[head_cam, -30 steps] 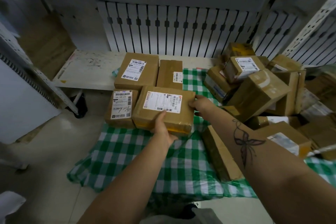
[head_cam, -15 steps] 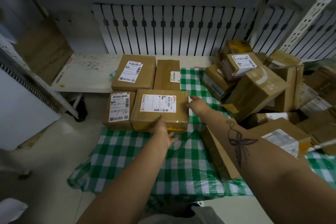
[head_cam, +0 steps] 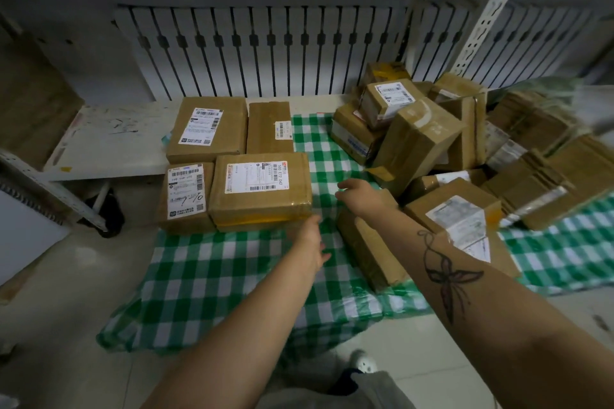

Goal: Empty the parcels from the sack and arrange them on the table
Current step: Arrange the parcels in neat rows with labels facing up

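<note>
Both hands now off the parcel gripped a second ago. Left hand released, fingers loose, just below the front edge of the labelled parcel, not touching. Right hand released, fingers spread, hovering just right of that parcel over bare cloth. Parcel now set flat, previously raised and tilted between both palms.

Four parcels in a tight block ahead of the left hand: the labelled parcel touching a smaller parcel on its left; behind these, a wide parcel and a narrow parcel, side by side. Loose heap of parcels to the right of the right hand, tilted and overlapping. One long parcel on edge directly under the right forearm.

Checked sack, green and white, spread flat and creased beneath both arms, over a pale tiled floor. Low white table left of the block, scribbled and scuffed. Behind, a white slatted panel with dark vertical slots; perforated metal upright at right.

Parcels: brown corrugated cardboard, rectangular, glossy clear tape, white printed barcode labels.
</note>
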